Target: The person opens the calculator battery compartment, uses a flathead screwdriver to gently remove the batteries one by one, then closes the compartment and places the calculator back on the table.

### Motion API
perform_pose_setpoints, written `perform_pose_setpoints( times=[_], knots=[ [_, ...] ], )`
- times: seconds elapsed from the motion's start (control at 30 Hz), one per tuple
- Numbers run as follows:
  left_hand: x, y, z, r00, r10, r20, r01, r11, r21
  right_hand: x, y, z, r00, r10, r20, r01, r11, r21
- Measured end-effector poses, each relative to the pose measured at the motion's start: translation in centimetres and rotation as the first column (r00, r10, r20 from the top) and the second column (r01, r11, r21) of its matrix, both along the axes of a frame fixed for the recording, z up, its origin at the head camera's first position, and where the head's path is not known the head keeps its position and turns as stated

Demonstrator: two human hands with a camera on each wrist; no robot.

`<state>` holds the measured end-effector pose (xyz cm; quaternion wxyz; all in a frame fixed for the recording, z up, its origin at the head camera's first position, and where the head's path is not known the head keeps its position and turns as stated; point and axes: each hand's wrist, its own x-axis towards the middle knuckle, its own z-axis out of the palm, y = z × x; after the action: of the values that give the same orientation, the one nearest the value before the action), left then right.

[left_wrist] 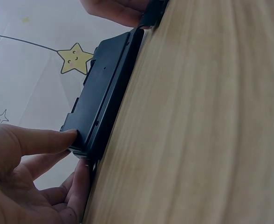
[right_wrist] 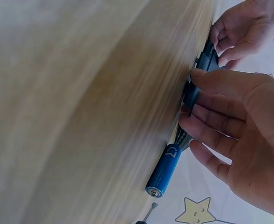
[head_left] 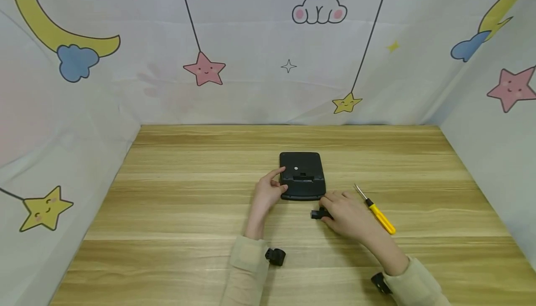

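Note:
A black calculator (head_left: pixel 301 161) lies face down on the table, its battery compartment (head_left: pixel 303 179) uncovered. My left hand (head_left: pixel 268 190) grips its left edge; the left wrist view has the thumb (left_wrist: pixel 62 139) on the back and a finger below. Near the calculator's lower right corner, my right hand (head_left: pixel 345 214) pinches a small black battery cover (head_left: pixel 317 214) between thumb and fingers. In the right wrist view the cover (right_wrist: pixel 191 94) is partly hidden by those fingers. A blue battery (right_wrist: pixel 163 171) lies on the table beside that hand; the head view does not show it.
To the right of my right hand lies a screwdriver (head_left: pixel 382 216) with a yellow handle, its tip pointing away from me. The wooden table (head_left: pixel 188 203) ends at a patterned cloth (head_left: pixel 251 101) at the back and sides. Black cameras sit on both sleeves.

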<state>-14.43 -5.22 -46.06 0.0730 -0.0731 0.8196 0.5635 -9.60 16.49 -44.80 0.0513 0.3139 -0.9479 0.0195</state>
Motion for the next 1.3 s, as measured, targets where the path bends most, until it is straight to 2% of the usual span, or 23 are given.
perform_pose_setpoints(
  times=[0.4,0.63,0.93,1.3],
  knots=[
    [0.0,-0.2,0.0,1.0,-0.015,-0.007,0.015,1.0,-0.018,0.0,-0.3,0.3,1.0,-0.005,0.01,0.005,1.0,0.014],
    [-0.1,-0.2,0.0,0.999,-0.025,-0.022,0.025,0.999,-0.023,-0.1,-0.3,0.3,1.0,-0.002,-0.011,0.002,1.0,0.011],
    [-0.1,-0.3,0.0,1.0,-0.02,0.005,0.02,1.0,-0.006,-0.2,-0.3,0.5,1.0,0.0,0.002,0.0,0.999,-0.035],
    [-0.2,-0.5,0.3,1.0,-0.026,-0.011,0.025,0.999,-0.022,-1.3,-0.5,1.1,0.996,0.017,-0.082,-0.023,0.997,-0.069]
  ],
)
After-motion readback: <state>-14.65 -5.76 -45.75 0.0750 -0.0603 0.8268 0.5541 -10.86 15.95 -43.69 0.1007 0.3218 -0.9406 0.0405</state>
